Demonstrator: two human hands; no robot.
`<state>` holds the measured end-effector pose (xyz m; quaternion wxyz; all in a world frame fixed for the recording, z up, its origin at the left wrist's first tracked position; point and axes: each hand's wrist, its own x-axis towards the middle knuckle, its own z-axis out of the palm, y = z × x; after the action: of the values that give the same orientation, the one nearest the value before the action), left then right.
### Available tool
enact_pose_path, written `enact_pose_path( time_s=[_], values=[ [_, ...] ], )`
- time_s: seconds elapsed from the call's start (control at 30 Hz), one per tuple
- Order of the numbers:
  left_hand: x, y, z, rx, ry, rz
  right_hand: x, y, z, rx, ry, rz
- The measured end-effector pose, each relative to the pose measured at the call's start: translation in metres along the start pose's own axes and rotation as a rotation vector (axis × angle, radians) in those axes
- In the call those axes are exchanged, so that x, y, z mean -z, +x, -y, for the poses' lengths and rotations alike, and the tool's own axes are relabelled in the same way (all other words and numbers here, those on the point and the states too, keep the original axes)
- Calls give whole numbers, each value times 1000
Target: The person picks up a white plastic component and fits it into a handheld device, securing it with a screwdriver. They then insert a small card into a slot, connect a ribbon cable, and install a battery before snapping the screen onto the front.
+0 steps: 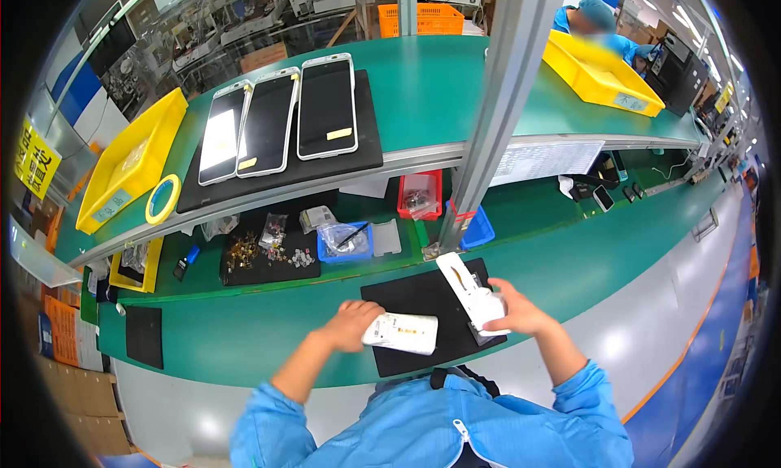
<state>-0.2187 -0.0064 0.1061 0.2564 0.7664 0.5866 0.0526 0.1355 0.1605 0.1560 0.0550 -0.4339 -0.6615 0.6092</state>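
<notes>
My left hand (351,325) is closed around the left end of a white rectangular device part (403,334) with small gold marks on its face. It holds this part over the black mat (399,296) at the bench's front edge. In my right hand (521,309) is a long white plastic housing (465,284) with a slot-like opening toward its far end. The fingers grip its near right side, and it slants away to the left. A dark piece (482,335) shows beneath the housing; its kind is hard to tell. The two white parts are apart.
On the upper shelf three white-framed screen devices (327,106) lie on a black mat, beside a yellow tray (134,155) and a tape roll (163,200). Below stand a blue bin (345,254), small metal parts (244,252) and a red bin (420,193). A metal post (496,102) rises ahead. A co-worker (594,21) sits far right.
</notes>
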Motion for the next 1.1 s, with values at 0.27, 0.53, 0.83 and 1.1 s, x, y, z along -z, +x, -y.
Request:
enact_pose_path(
  time_s=[0.27, 0.53, 0.83, 1.1],
  values=[
    [26, 89, 10, -623, 617, 382, 27, 28, 47, 907, -1436, 276],
    [-54, 113, 56, -814, 583, 35, -57, 138, -6, 1572, -1355, 738],
    [-57, -38, -4, 248, 39, -560, -67, 117, 19, 1113, -1286, 581],
    [-44, -176, 151, 843, -26, -936, -229, 133, 37, 904, -538, 243]
  ],
)
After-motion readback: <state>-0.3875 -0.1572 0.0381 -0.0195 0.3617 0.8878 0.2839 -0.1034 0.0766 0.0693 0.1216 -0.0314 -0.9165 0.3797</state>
